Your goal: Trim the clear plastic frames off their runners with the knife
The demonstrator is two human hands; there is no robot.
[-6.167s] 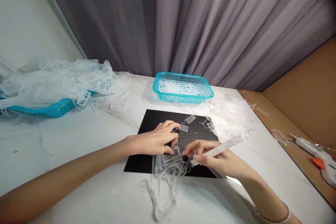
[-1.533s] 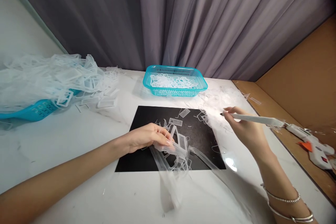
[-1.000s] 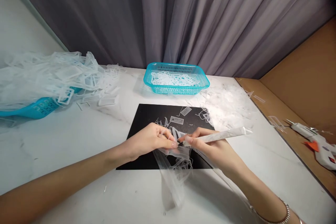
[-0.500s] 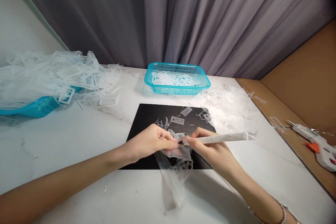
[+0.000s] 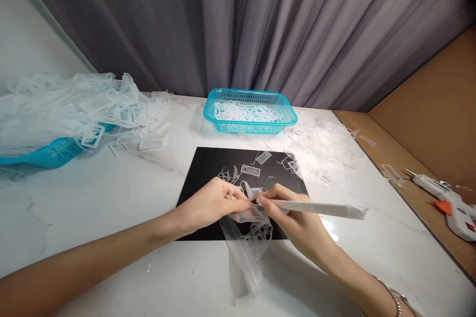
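Observation:
My left hand (image 5: 219, 203) is closed on a clear, thin plastic sheet (image 5: 243, 257), pinched between thumb and fingers over the black mat (image 5: 204, 168). The sheet hangs in folds past the mat's near edge. In my right hand (image 5: 293, 208) is a slim, whitish, wrapped stick (image 5: 327, 209), held like a pen. Its near end meets the plastic by my left fingertips; the tip itself is hidden by the fingers. Small clear rectangular pieces (image 5: 251, 170) and thin curled scraps (image 5: 228, 174) lie on the mat.
A blue basket (image 5: 249, 129) with white strips stands behind the mat. On the left, a heap of clear plastic frames (image 5: 74, 99) overflows another blue basket (image 5: 63, 153). A pile of clear pieces (image 5: 323, 148) lies right, and a white glue gun (image 5: 449, 203) rests on the brown board.
The stick in my right hand has swung, its free end dropping lower. My right hand has shifted slightly, while the left keeps its pinch on the plastic sheet.

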